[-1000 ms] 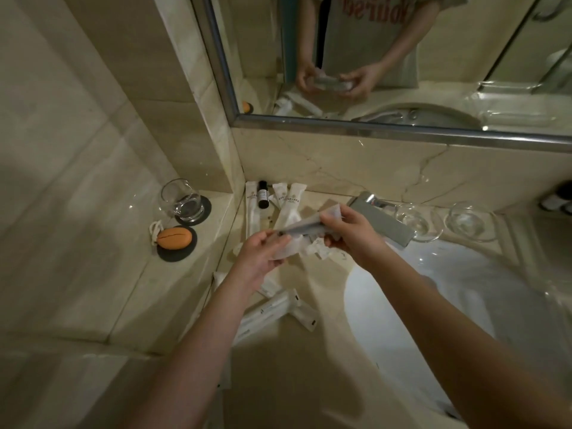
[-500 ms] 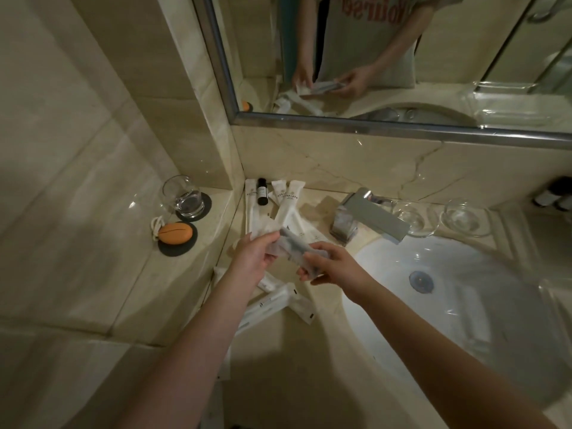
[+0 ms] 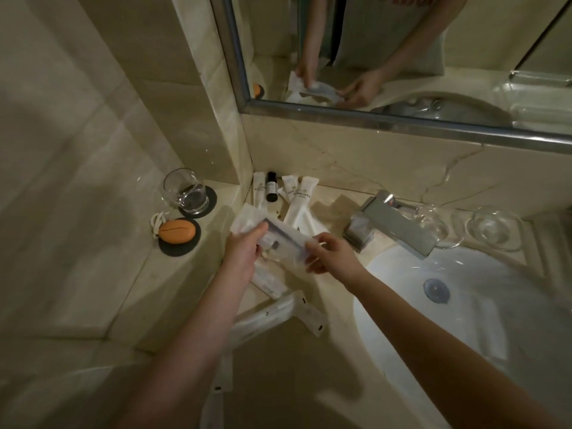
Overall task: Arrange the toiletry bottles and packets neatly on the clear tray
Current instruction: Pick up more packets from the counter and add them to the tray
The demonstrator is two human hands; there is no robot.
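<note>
Both hands hold a translucent packet (image 3: 286, 236) with a dark strip inside, just above the counter. My left hand (image 3: 244, 252) pinches its left end and my right hand (image 3: 329, 253) grips its right end. Behind it, against the wall, lie white tubes (image 3: 301, 196), a flat white packet (image 3: 259, 188) and a small dark bottle (image 3: 271, 186). More long white packets (image 3: 269, 317) lie scattered on the counter under my left forearm. I cannot make out the edges of a clear tray beneath them.
A chrome tap (image 3: 393, 224) juts over the white basin (image 3: 464, 305) on the right. Two glass dishes (image 3: 492, 227) stand behind it. On the left ledge are a glass tumbler (image 3: 185, 191) on a coaster and an orange soap (image 3: 177, 231). A mirror (image 3: 402, 57) hangs above.
Both hands have come down and left with the packet, from near the tap to above the scattered packets. The packet has turned from tilted up to lying nearly flat.
</note>
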